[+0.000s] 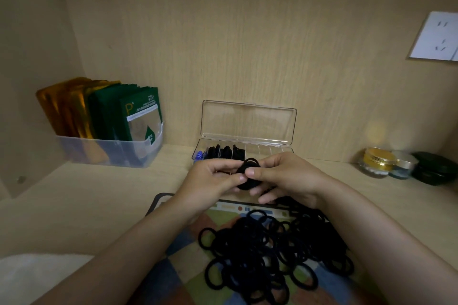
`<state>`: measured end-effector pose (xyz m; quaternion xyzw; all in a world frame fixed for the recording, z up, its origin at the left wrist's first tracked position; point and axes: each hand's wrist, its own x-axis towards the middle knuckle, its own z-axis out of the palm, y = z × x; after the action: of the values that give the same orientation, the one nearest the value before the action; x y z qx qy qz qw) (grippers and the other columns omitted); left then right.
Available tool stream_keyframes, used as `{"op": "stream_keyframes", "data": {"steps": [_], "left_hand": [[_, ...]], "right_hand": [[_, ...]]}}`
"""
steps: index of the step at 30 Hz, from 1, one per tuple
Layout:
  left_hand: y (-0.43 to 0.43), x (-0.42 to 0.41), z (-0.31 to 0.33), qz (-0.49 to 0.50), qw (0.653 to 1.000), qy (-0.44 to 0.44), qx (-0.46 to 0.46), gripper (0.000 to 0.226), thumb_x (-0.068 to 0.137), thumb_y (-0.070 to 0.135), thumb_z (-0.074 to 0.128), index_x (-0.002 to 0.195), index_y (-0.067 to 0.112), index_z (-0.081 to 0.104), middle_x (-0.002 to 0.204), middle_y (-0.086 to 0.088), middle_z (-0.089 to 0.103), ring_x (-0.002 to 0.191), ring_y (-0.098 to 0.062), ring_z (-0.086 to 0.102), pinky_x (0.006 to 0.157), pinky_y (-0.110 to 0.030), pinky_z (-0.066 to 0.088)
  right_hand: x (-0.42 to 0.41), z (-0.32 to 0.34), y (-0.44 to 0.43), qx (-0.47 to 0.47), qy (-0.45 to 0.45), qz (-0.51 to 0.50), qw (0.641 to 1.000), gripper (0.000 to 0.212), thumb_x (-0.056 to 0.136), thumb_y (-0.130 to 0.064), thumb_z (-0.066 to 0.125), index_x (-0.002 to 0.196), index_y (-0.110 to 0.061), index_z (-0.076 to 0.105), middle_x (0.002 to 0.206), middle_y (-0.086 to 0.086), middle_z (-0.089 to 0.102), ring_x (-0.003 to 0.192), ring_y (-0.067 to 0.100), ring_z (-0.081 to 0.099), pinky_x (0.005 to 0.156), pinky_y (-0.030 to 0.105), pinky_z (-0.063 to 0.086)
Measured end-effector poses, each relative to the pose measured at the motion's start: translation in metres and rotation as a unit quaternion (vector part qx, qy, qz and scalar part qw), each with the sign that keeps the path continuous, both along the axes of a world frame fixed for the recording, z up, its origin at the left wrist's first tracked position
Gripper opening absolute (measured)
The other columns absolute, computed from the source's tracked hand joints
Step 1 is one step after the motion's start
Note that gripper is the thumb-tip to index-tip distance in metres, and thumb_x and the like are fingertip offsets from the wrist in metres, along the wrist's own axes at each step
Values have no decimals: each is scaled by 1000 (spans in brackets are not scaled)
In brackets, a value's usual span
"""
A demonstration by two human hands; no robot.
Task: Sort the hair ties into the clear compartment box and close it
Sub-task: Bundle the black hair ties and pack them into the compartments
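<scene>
From the head camera, the only view there is: both hands meet over the near edge of the clear compartment box [270,150], which sits on the worktop [99,193] with its lid [247,121] standing open at the back. The left hand [213,181] and right hand [285,178] share a small bundle of black hair ties [245,176]. The fingers [238,177] of each hand are curled in, and the thumbs pinch the bundle from either side.

I'd say the step in hand is gathering a few ties into a neat stack before dropping them in. The box's left compartments already hold black ties, with something blue at the far left. The ones to the right look empty, though the clear plastic makes that hard to judge.

A large loose pile [267,250] lies on the patterned tray [158,202] nearer the person, so the sorting looks far from done.

Next, the bundle wants carrying forward to the first free compartment and pressing down, so that the lid can later shut flat.
</scene>
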<state>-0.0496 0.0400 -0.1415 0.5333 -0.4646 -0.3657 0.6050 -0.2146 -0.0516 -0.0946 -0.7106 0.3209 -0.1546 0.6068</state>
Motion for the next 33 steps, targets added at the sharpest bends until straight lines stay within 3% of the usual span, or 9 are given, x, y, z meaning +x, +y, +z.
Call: {"op": "stream_keyframes", "data": {"steps": [4,7,9,11,14,20,23,27,33], "left_hand": [[-1,3,-3,-16,998,-64,-18,34,85,6,74,107,32,71,101,11,76,95,-7,71,74,-20,57],[-1,8,-3,-8,985,-171,-33,35,90,15,70,121,30,68,105,13,69,96,4,64,79,-9,46],[-2,11,-3,38,959,-274,-57,35,95,22,63,128,33,65,106,15,63,99,4,57,79,-9,40],[-4,17,-2,97,913,-386,-91,34,98,26,56,130,33,63,111,16,61,108,-1,50,89,-17,40],[-7,29,-5,137,865,-471,-108,36,98,27,53,134,31,60,117,15,58,118,-7,43,100,-26,37],[-12,39,-17,94,848,-519,-40,52,98,42,48,149,35,38,143,16,43,138,-8,29,118,-34,23],[-13,40,-20,88,838,-538,-33,56,99,46,46,151,35,32,148,16,38,140,-8,25,121,-33,16],[-14,41,-23,93,832,-545,-38,57,98,47,46,152,35,30,150,16,36,141,-8,25,121,-32,12],[-15,42,-25,96,829,-549,-43,57,98,47,46,152,36,30,148,16,36,140,-8,25,121,-32,10]], "right_hand": [[2,-6,1,-9,21,-35,999,42,84,-23,76,110,9,67,100,30,71,77,23,72,64,33,63],[3,-4,1,-37,41,-52,997,50,83,-25,78,111,13,62,90,25,70,74,24,73,61,34,61],[5,2,0,-60,34,-80,994,38,85,-23,76,107,7,68,95,23,73,71,22,72,55,30,58],[10,12,-3,-113,41,-119,986,21,87,-21,74,99,-3,72,90,17,76,67,18,70,48,25,50],[21,24,-18,-178,79,-155,969,14,88,-21,74,94,-9,72,78,9,74,58,13,65,43,22,43],[48,25,-40,-247,204,-164,933,22,86,-27,76,93,-6,74,82,19,75,59,21,62,45,25,40],[57,27,-44,-315,286,-153,892,22,83,-34,77,87,-12,78,75,9,72,61,18,60,56,29,48],[66,30,-43,-388,412,-115,816,29,80,-43,74,79,-14,72,71,0,64,70,18,61,59,26,42],[80,25,-46,-408,496,-51,765,23,91,-25,59,75,-9,61,74,3,55,65,18,53,57,26,41]]}}
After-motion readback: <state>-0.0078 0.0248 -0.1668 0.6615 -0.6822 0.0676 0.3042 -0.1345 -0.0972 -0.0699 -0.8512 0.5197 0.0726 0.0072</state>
